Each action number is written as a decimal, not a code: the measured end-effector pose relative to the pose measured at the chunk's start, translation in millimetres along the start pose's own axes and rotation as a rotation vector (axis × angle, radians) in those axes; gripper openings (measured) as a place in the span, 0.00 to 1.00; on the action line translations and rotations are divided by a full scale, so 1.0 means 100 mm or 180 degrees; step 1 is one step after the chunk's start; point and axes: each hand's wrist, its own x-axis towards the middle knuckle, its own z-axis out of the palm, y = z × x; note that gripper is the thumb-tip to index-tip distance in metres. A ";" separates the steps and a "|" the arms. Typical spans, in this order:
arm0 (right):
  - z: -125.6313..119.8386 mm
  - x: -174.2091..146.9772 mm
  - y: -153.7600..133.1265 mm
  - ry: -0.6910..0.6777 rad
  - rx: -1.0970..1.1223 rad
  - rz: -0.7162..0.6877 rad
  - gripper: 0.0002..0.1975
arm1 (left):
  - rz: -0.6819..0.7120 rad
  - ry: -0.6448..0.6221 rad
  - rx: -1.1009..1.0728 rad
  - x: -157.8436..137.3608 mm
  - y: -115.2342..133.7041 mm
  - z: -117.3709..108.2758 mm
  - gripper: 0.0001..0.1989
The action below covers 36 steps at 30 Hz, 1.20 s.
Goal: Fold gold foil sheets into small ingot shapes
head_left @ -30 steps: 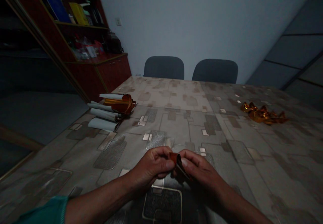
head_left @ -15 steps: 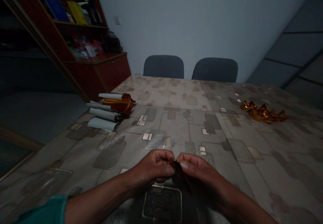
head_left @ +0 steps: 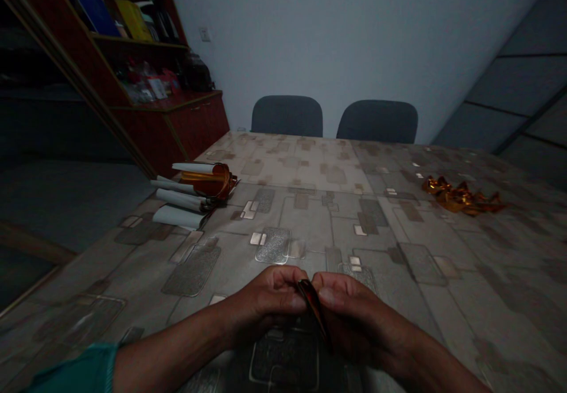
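Note:
Between my two hands is a narrow piece of folded gold foil paper [head_left: 315,308], tilted, with its lower end toward me. My left hand [head_left: 277,294] pinches its upper left side between thumb and fingers. From the other side my right hand [head_left: 345,298] grips it the same way, thumb on top. Both hands are just above the table's near part. To the far right lie folded gold foil pieces [head_left: 463,197] in a row. At the left is a stack of curled gold foil sheets [head_left: 206,185] with pale backs.
The table [head_left: 310,168] has a patterned cover. Two dark chairs [head_left: 287,116] stand behind it against the wall. A red-brown cabinet [head_left: 195,121] with shelves of goods is at the back left.
The gold foil piece has turned slightly, so more of its shiny face shows. My fingers have shifted a little along it; the foil piles stay put.

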 end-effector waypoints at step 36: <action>-0.12 0.10 0.12 0.0299 -0.0066 -0.0210 0.13 | 0.0181 0.0169 -0.0003 0.00 -0.01 0.10 0.17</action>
